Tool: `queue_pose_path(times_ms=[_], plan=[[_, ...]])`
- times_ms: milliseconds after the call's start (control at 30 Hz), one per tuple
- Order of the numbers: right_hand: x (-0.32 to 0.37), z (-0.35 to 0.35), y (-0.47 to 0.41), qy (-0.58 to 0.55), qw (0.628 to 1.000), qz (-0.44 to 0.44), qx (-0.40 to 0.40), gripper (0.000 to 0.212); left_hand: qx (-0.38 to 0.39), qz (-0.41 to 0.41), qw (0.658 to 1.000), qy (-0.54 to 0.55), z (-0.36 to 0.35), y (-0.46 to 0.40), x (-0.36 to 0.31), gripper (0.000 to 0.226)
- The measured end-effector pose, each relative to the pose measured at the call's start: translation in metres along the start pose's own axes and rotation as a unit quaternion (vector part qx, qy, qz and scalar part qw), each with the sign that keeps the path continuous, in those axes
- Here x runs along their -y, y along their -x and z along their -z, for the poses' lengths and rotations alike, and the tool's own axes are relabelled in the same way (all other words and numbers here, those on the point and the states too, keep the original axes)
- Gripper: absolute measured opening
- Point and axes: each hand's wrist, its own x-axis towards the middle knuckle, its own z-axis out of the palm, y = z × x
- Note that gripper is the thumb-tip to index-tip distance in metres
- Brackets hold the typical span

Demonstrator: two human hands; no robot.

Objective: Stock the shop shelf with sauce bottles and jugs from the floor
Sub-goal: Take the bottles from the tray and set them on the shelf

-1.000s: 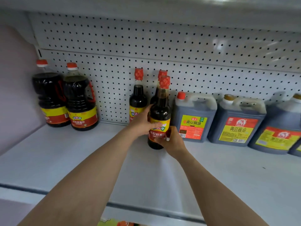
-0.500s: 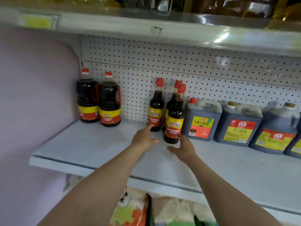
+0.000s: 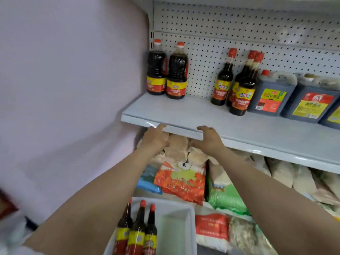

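The left hand (image 3: pixel 155 138) holds nothing, its fingers (image 3: pixel 159 128) loosely extended in front of the front edge of the pale grey metal shelf (image 3: pixel 184 115); whether they touch it I cannot tell. The right hand (image 3: pixel 209 139) is likewise empty, fingers (image 3: pixel 203 128) relaxed and slightly curled at the same edge.

On the shelf stand three slim dark sauce bottles with red caps and yellow-red labels (image 3: pixel 241 89), against the white pegboard back. Just beside them to the right are dark blue square jugs with yellow labels (image 3: pixel 272 94). Two large round dark bottles with handles (image 3: pixel 167 70) stand at the shelf's left end.

Below, a white plastic crate (image 3: pixel 176 218) holds three more red-capped sauce bottles (image 3: pixel 138 230), near colourful rice bags (image 3: pixel 180 181).
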Motion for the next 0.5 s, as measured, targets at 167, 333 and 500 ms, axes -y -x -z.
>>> queue_pose_path(times_ms=[167, 333, 500], plan=[[0.032, -0.051, 0.022, 0.030, 0.998, 0.055, 0.023, 0.074, 0.006, 0.041, 0.999, -0.027, 0.003, 0.031, 0.059, 0.083], [0.035, -0.101, 0.023, 0.038, 0.995, 0.061, 0.074, 0.072, 0.041, 0.098, 0.994, -0.018, -0.022, 0.048, 0.106, 0.079], [0.012, -0.152, 0.019, 0.036, 0.987, 0.038, 0.153, 0.072, 0.077, 0.151, 0.985, -0.013, -0.062, 0.058, 0.142, 0.074]])
